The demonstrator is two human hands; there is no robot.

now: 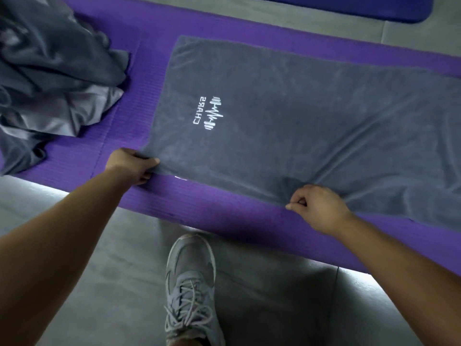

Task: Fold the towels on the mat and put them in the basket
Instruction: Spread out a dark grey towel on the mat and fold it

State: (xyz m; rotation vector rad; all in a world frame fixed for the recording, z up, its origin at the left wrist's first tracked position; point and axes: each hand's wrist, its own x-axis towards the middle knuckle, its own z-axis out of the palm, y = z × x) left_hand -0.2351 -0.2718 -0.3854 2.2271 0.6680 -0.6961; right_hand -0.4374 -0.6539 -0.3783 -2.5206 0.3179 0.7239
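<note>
Folding is barely begun: one grey towel (299, 108) lies spread flat on the purple mat (224, 216), its near edge pinched by the left hand (132, 166) at the corner and the right hand (316, 203) midway, a crumpled pile (50, 71) waits beside it, and no basket shows.

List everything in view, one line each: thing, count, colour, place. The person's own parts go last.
spread towel: one, grey with white logo, flat on the purple mat, centre to right.
towel heap: one, grey, number of towels unclear, left end of the purple mat.
purple mat: one, purple, on the floor.
blue mat: one, blue, top right, partly in view.
floor: grey, around the mats.
shoe: one, grey, laced, on the floor, bottom centre.
left hand: one, grips the spread towel's near left corner.
right hand: one, pinches its near edge.
</note>
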